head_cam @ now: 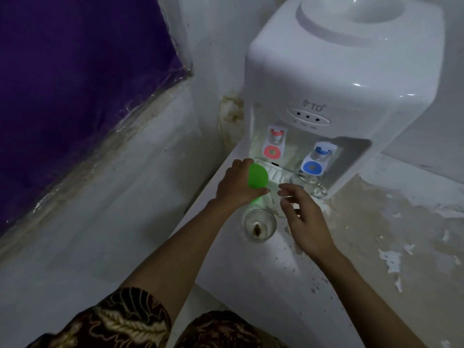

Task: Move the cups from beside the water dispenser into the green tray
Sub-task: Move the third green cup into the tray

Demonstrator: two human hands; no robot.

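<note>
Clear glass cup, brown residue inside

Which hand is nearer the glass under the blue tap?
Right. The right hand reaches just left of and below the glass; the left hand, holding a green lid, is farther left.

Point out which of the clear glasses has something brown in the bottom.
The clear glass standing nearest the person, between the two forearms. The other glass sits under the blue tap and looks clean.

a white ledge carries the water dispenser and a glass cup.
</note>
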